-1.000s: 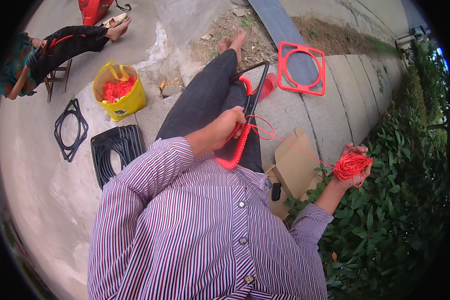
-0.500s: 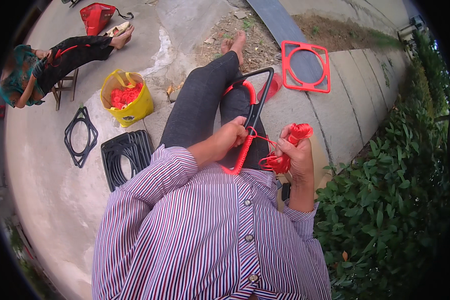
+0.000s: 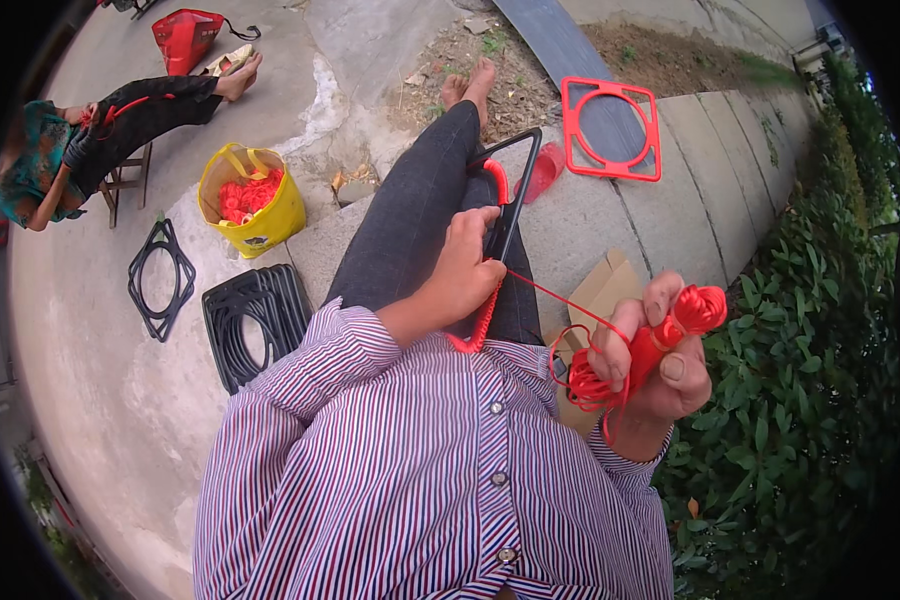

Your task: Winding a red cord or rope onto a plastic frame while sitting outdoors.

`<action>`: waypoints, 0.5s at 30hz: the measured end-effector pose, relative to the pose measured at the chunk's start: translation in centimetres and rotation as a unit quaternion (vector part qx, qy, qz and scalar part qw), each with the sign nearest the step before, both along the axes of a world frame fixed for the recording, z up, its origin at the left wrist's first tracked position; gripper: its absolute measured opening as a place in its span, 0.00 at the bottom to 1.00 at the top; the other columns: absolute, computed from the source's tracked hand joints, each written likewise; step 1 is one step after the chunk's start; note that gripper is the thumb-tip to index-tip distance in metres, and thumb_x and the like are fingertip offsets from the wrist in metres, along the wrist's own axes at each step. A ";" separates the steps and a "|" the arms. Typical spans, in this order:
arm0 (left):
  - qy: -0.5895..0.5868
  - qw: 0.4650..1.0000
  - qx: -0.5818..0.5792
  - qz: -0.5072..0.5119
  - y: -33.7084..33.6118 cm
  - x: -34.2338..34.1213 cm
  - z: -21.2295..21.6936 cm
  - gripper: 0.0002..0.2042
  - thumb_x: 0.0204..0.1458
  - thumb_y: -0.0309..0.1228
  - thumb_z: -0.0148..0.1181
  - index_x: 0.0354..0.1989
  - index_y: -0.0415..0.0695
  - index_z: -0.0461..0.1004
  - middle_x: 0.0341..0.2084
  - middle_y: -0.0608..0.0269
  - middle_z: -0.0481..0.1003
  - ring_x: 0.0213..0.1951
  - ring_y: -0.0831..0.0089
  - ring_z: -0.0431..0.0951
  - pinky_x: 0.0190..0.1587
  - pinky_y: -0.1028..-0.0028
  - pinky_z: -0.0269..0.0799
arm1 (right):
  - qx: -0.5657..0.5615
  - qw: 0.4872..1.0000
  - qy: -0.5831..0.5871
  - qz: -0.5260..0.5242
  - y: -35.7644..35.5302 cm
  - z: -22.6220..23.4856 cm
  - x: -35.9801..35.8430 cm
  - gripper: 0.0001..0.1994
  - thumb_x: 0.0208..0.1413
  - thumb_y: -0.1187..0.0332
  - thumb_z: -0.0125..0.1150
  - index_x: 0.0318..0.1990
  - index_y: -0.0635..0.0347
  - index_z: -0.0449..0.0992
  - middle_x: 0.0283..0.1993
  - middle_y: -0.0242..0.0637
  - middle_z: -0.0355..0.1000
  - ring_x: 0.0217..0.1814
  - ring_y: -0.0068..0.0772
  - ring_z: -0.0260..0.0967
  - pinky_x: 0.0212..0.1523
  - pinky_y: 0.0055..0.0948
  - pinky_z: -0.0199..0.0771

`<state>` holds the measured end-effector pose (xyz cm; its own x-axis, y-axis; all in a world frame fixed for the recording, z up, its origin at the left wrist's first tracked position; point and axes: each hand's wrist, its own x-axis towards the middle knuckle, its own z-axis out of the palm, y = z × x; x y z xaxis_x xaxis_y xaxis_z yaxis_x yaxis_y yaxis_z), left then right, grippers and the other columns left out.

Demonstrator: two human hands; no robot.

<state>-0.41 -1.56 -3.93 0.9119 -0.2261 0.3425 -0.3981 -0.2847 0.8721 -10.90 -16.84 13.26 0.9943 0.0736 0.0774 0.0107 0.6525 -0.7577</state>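
Observation:
Across my lap lies a black square frame [image 3: 513, 228] with a round inner ring, partly wrapped in red cord [image 3: 484, 318]. My left hand [image 3: 460, 268] is closed on the frame's side, beside the wrapped stretch. Out to the right, my right hand [image 3: 660, 375] grips a bundle of red cord [image 3: 660, 340]. A single strand runs taut from that bundle to the frame under my left fingers. Loose loops hang below the right hand.
A finished-looking red frame [image 3: 570, 130] lies on the paving ahead. Stacked black frames [image 3: 253, 345] and one single black frame [image 3: 132, 280] rest at left, near a yellow bag [image 3: 288, 208] of red cord. Another person [image 3: 40, 170] sits far left. Bushes [image 3: 770, 430] border my right.
My right hand has swung out to the right and closer with the cord bundle, drawing the strand longer and tight. My left hand has shifted its hold on the frame.

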 end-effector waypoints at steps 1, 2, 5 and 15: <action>0.002 1.000 -0.003 -0.003 0.1 -0.4 1.3 0.20 0.41 0.23 0.50 0.48 0.39 0.67 0.27 0.63 0.71 0.37 0.72 0.72 0.47 0.73 0.64 | 0.030 0.998 -0.053 0.006 0.1 0.9 -0.1 0.21 0.43 0.66 0.60 0.42 0.58 0.58 0.23 0.46 0.66 0.18 0.28 0.58 0.22 0.29 0.62; -0.021 0.997 -0.007 -0.074 0.5 -0.8 4.0 0.22 0.40 0.23 0.52 0.50 0.39 0.67 0.28 0.62 0.71 0.40 0.70 0.72 0.51 0.71 0.61 | 0.033 0.993 -0.104 0.043 -0.3 1.1 0.2 0.19 0.43 0.68 0.61 0.41 0.59 0.61 0.25 0.46 0.67 0.20 0.31 0.62 0.24 0.31 0.63; 0.009 0.980 -0.041 -0.193 1.8 -0.5 7.4 0.18 0.44 0.21 0.56 0.46 0.39 0.68 0.26 0.66 0.71 0.35 0.76 0.72 0.46 0.75 0.64 | -0.091 0.972 -0.177 0.124 -2.4 -1.7 1.6 0.17 0.42 0.68 0.63 0.39 0.63 0.67 0.28 0.46 0.69 0.25 0.33 0.67 0.28 0.30 0.66; 0.464 0.865 0.075 -0.176 5.1 0.8 5.1 0.21 0.61 0.44 0.47 0.31 0.34 0.70 0.19 0.53 0.76 0.23 0.66 0.77 0.30 0.69 0.71 | -0.583 0.797 0.128 0.092 1.5 -11.6 5.1 0.19 0.42 0.67 0.67 0.43 0.65 0.74 0.36 0.44 0.74 0.35 0.30 0.73 0.36 0.28 0.71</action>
